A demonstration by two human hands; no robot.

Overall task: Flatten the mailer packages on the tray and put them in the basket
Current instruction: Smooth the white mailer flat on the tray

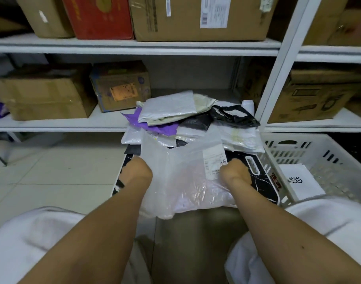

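Between your two forearms, a translucent white mailer [181,177] lies spread over the near end of a black marbled tray [261,181], its near edge drooping past the tray's rim. Your left hand [135,171] is curled onto the mailer's left edge; your right hand [236,171] is curled onto its right side, just below a white shipping label [214,162]. The fingers themselves are hidden, so the exact pinch cannot be told. Judging by its wrinkles and sag, this mailer is thin, limp and light, probably slick; hold it by opposite edges and keep it taut. Beyond it, a heap of other mailers [183,119], white, purple and black, crowds the tray's far end. To your right stands a white slotted basket [327,152], already holding one flat white package [300,181].
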